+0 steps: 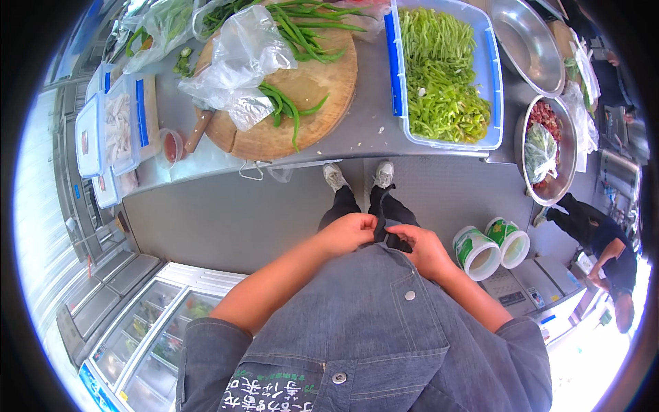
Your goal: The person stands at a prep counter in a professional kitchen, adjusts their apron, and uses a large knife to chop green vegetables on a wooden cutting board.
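Observation:
At my waist, my left hand [347, 236] pinches a black apron string [381, 221] between thumb and fingers. From the other side, my right hand [422, 251] grips the same dark strap material close by. The strap's loose end sticks up between the hands. Below them lies the grey denim apron [350, 298], with a snap button, a pocket and printed writing. Before me on the steel counter, a round wooden chopping board [309, 98] carries green chili peppers [283, 105] and a crumpled clear plastic bag [234, 67]. A knife's wooden handle [199, 130] juts from under the bag.
Right of the board stands a plastic tub [404, 131] of sliced green peppers, then a steel bowl [521, 149] with dark red pieces and bagged greens. Lidded boxes [90, 139] sit left. Two buckets [469, 252] and a glass-topped freezer [154, 329] flank me. Another person [612, 242] stands far right.

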`<state>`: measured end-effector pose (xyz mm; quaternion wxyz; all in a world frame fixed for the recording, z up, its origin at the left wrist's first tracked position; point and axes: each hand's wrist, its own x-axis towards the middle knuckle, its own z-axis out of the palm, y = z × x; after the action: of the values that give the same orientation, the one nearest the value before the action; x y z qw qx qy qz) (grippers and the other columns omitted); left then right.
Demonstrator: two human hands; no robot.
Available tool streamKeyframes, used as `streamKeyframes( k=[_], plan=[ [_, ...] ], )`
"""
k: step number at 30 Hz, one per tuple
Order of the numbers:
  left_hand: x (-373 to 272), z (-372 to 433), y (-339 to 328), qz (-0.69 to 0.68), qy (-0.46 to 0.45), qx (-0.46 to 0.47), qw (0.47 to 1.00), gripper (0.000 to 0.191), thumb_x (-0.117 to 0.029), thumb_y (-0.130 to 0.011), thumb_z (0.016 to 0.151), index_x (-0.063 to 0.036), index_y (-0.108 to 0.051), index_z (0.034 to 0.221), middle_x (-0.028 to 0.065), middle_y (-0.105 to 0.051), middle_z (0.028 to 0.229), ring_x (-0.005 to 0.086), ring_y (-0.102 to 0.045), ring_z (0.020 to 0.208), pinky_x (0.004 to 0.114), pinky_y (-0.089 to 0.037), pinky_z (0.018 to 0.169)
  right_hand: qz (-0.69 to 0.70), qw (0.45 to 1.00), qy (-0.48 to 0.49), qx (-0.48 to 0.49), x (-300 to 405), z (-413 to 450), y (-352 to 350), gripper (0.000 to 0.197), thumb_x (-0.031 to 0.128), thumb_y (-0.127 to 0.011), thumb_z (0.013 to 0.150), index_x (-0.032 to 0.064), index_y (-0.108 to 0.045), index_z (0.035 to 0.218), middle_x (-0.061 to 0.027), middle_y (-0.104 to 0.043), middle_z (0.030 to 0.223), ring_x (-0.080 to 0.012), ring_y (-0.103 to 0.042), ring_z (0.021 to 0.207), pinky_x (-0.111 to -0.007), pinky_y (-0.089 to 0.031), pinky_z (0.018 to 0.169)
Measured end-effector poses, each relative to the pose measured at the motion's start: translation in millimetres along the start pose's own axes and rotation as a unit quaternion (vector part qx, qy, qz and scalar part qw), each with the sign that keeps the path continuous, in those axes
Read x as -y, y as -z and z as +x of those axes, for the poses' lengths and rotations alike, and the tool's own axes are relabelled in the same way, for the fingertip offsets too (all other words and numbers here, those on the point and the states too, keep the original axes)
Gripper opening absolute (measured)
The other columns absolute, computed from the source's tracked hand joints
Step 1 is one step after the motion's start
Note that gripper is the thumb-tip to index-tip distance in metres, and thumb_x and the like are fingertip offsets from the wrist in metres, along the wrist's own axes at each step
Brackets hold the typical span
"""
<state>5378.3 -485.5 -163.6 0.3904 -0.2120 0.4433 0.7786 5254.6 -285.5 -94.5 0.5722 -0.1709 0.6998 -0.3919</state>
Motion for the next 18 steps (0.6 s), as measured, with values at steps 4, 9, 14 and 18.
streamKeyframes(
  k=[4,9,14,18],
  plan=[
    [-6.9,-6.7,-12.6,-0.244,0.044,-0.135,0.959,0.022,-0.018,-0.061,0.099,-0.0027,-0.066,0.114,0.0001,-0.066,0.108,0.0072,-0.059,0.097,0.024,-0.047,0.085,-0.019,1.000,0.007,-0.011,6.7,-0.8,-1.1,0.048,0.014,-0.080,0.082,0.0021,-0.064,0.126,-0.0149,-0.072,0.114,-0.0209,-0.069,0.100,-0.032,-0.053,0.089],
    [-16.5,-13.6,-17.8,-0.089,-0.072,-0.032,0.993,0.021,-0.020,-0.058,0.101,-0.0033,-0.066,0.112,-0.0017,-0.065,0.103,0.0071,-0.056,0.091,0.026,-0.047,0.083,-0.018,0.999,-0.013,-0.036,13.6,-5.8,-2.6,0.043,0.017,-0.080,0.081,0.0019,-0.066,0.119,-0.0145,-0.072,0.113,-0.0230,-0.070,0.101,-0.034,-0.053,0.088],
    [-13.8,-17.0,-20.7,-0.021,-0.050,-0.138,0.989,0.018,-0.022,-0.057,0.101,-0.0078,-0.066,0.107,-0.0040,-0.062,0.090,0.0056,-0.054,0.083,0.024,-0.045,0.074,-0.006,0.998,-0.067,-0.017,10.1,-16.2,6.1,0.038,0.018,-0.081,0.081,0.0016,-0.066,0.111,-0.0141,-0.073,0.108,-0.0256,-0.071,0.097,-0.036,-0.054,0.085],
    [-21.4,-19.4,-23.7,0.007,-0.029,-0.164,0.986,0.017,-0.024,-0.055,0.102,-0.0102,-0.066,0.105,-0.0054,-0.059,0.086,0.0041,-0.050,0.077,0.023,-0.042,0.067,-0.085,0.994,-0.005,-0.072,16.5,-17.1,8.5,0.037,0.018,-0.082,0.080,0.0006,-0.067,0.108,-0.0072,-0.069,0.087,-0.0166,-0.064,0.077,-0.030,-0.052,0.073]
  ],
)
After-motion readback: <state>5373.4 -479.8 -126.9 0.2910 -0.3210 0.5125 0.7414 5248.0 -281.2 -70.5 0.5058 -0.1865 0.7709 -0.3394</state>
